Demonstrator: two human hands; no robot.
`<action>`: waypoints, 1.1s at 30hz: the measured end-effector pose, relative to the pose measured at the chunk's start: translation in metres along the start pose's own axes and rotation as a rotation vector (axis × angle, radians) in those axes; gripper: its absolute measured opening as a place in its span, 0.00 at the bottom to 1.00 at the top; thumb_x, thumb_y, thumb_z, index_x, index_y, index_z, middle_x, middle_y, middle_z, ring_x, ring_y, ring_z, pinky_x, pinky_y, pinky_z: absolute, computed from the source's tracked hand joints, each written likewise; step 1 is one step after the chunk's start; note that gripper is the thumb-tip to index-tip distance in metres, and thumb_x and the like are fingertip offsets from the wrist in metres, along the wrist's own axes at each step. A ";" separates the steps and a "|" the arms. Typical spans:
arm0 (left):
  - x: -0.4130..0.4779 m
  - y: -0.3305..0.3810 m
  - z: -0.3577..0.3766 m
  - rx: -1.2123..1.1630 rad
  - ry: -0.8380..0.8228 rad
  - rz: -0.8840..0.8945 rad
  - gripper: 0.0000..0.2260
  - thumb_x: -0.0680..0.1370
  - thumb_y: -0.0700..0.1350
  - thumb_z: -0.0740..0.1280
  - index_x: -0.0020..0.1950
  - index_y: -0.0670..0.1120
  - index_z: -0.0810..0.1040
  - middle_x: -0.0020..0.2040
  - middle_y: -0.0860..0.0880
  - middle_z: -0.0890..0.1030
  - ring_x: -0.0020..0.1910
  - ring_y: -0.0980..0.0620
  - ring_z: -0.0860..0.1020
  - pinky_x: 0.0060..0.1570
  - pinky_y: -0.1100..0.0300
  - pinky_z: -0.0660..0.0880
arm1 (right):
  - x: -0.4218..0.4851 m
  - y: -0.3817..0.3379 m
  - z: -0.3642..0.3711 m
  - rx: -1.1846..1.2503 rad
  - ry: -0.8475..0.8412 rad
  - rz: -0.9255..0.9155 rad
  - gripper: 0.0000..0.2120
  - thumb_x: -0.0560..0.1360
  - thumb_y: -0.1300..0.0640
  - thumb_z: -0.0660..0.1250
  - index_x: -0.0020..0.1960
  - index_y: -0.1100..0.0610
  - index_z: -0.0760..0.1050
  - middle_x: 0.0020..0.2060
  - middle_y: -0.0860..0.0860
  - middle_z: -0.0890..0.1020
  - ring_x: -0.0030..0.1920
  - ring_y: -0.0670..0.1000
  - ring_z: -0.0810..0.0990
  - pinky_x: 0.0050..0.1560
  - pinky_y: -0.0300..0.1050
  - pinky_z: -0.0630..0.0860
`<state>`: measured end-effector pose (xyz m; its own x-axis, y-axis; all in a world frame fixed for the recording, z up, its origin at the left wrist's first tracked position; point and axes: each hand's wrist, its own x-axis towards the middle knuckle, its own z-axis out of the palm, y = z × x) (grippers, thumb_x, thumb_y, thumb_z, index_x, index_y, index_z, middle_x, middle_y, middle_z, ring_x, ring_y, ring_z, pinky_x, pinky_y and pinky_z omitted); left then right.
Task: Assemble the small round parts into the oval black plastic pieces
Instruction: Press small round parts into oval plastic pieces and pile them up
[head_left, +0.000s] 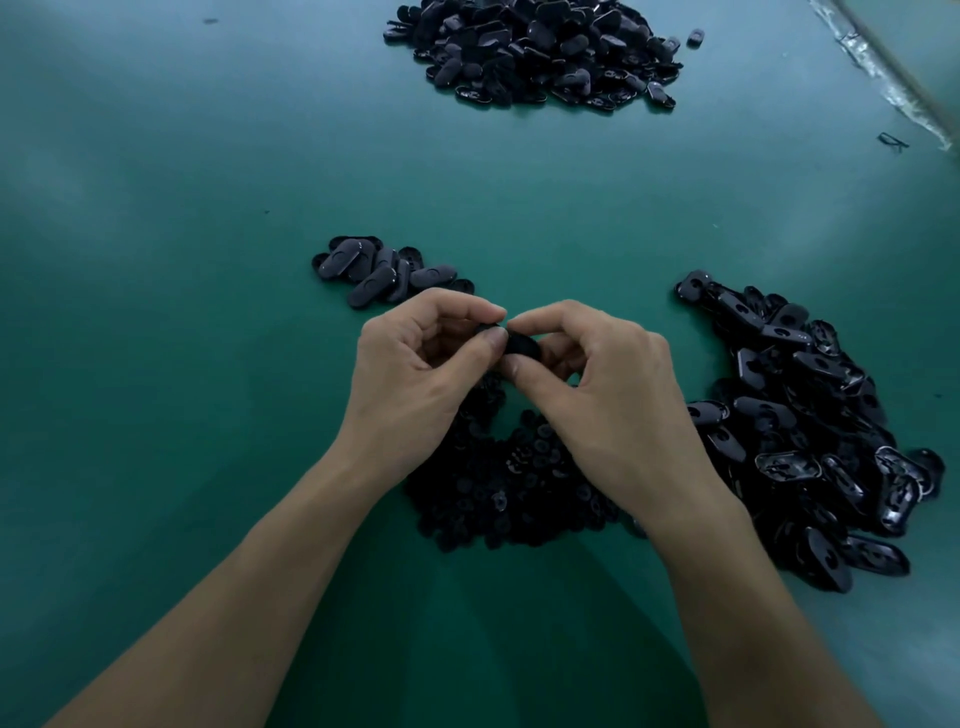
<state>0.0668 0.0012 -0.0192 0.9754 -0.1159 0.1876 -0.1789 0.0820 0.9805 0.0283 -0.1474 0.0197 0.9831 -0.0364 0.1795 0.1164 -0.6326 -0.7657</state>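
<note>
Held black piece (522, 345): pinched between the fingertips of both hands, lifted above the table, over the far edge of the round parts.
Long axis: seemingly left to right, from one hand to the other; mostly covered by fingertips, so facing not readable.
Left hand (415, 364): thumb and forefinger pinching the left end of the held black piece, other fingers curled.
Right hand (597, 374): thumb and forefinger pinching the right end, other fingers curled behind.
Heap of round parts (509, 483): one, under and between the two wrists; too many to count.
Right heap of oval pieces (810, 426): one, just right of the right hand; pieces pointing every way, some hollow side up, some showing a round hole.
Small group of oval pieces (384, 273): one, just beyond the left hand; roughly ten, overlapping, mostly smooth side up, long axes slanting.
Far heap of oval pieces (540, 52): one, well beyond both hands.
Stray oval piece (695, 37): one, just right of the far heap.
Table (156, 312): green, smooth, with soft pale reflections, filling nearly the whole view.
Pale strip (883, 73): ragged, along the far right edge, well beyond the right hand.
</note>
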 end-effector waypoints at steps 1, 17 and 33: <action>0.000 0.000 0.000 0.001 -0.002 -0.002 0.05 0.75 0.39 0.71 0.47 0.48 0.82 0.40 0.53 0.85 0.40 0.58 0.82 0.42 0.66 0.77 | 0.000 0.000 0.000 0.013 0.004 -0.001 0.07 0.74 0.57 0.75 0.52 0.50 0.82 0.32 0.45 0.81 0.36 0.44 0.78 0.37 0.32 0.73; -0.001 0.000 0.000 0.053 0.024 0.012 0.02 0.76 0.42 0.71 0.46 0.49 0.82 0.39 0.53 0.85 0.38 0.58 0.81 0.41 0.66 0.77 | 0.000 0.004 -0.003 0.065 -0.070 0.062 0.04 0.77 0.55 0.72 0.48 0.46 0.82 0.36 0.42 0.83 0.34 0.47 0.80 0.35 0.40 0.75; -0.002 0.003 -0.002 0.112 0.039 0.000 0.02 0.79 0.43 0.71 0.47 0.49 0.83 0.40 0.48 0.84 0.35 0.56 0.80 0.37 0.64 0.78 | 0.000 0.008 -0.009 -0.574 -0.047 0.287 0.19 0.79 0.44 0.65 0.69 0.46 0.74 0.69 0.52 0.71 0.68 0.56 0.67 0.67 0.54 0.64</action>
<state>0.0647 0.0036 -0.0167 0.9792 -0.0769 0.1875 -0.1902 -0.0293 0.9813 0.0276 -0.1595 0.0188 0.9706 -0.2400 -0.0204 -0.2335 -0.9165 -0.3249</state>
